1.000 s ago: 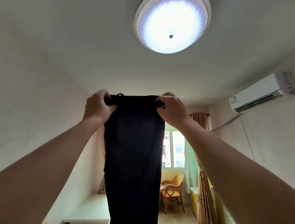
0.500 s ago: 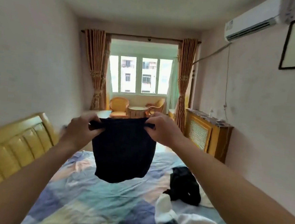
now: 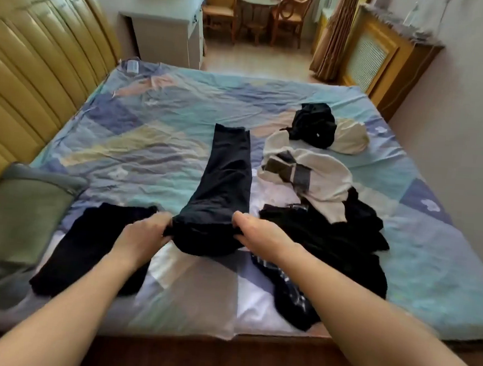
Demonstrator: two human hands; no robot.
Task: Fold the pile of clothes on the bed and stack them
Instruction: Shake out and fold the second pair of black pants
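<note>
Dark trousers (image 3: 226,176) now dropping from mid-air onto bed (image 3: 156,153) | left hand (image 3: 144,233), right hand (image 3: 259,236) pinching waistband corners | folding starting

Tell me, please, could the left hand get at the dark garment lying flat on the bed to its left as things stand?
Probably yes, once freed. The left hand grips the dark trousers together with the right hand. The flat dark garment lies right beside it with nothing between.
</note>
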